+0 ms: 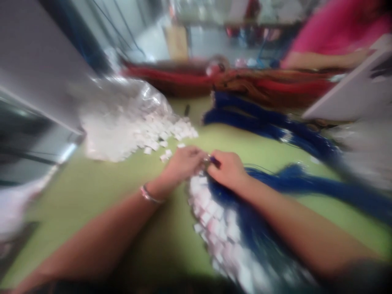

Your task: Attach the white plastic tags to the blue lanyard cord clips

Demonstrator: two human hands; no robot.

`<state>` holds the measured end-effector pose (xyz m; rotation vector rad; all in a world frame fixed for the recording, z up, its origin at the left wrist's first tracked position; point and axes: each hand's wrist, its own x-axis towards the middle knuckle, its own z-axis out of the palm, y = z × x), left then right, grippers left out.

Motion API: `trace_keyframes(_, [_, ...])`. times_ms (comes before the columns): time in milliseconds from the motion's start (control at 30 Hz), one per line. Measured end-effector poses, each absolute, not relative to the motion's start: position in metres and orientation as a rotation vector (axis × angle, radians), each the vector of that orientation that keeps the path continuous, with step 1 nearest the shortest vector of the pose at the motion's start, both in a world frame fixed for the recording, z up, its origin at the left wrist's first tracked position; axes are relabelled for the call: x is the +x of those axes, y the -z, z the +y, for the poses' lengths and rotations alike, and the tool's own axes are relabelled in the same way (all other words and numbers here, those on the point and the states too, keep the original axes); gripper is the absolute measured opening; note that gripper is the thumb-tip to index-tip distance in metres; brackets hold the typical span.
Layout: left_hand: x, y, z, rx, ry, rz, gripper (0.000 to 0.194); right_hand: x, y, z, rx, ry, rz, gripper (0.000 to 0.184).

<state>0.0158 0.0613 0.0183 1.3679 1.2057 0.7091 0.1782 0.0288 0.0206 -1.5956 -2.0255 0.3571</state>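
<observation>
My left hand point(190, 161) and my right hand point(228, 169) meet over the table, fingers closed in a pinch. A small dark blue piece point(214, 161), perhaps wire ends, shows in my right fingers. Between the hands is a tiny shiny bit point(207, 161), too blurred to name. What my left fingers hold is hidden. Under my hands and right forearm lies a bundle of blue wires point(254, 228). Many small white connector-like blocks point(211, 216) line its left side and run toward me.
A clear plastic bag point(122, 110) spills loose white blocks point(156, 136) onto the green table point(70, 204). More blue wire bundles point(251, 112) lie at right. Red and brown wire bundles point(183, 77) cross the far edge. Someone in a pink top point(333, 32) is beyond.
</observation>
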Motion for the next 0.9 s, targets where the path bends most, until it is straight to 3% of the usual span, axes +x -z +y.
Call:
trace_keyframes(167, [0.015,-0.016,0.061,1.309,-0.657,1.178,0.036,0.177,-0.022,0.029,-1.613,-0.374,-2.001,0.013])
trace_keyframes(400, [0.02,-0.02,0.058,1.453,-0.748,1.276,0.024,0.179,-0.021,0.029,-1.563,-0.4,-2.041,0.014])
trace_keyframes(600, [0.014,-0.02,0.061,1.366,-0.667,1.194,0.034,0.179,-0.021,0.029,-1.5,-0.438,-1.987,0.013])
trace_keyframes(900, [0.013,-0.026,0.061,1.293,-0.651,1.047,0.025,0.184,-0.02,0.032,-1.504,-0.491,-1.95,0.013])
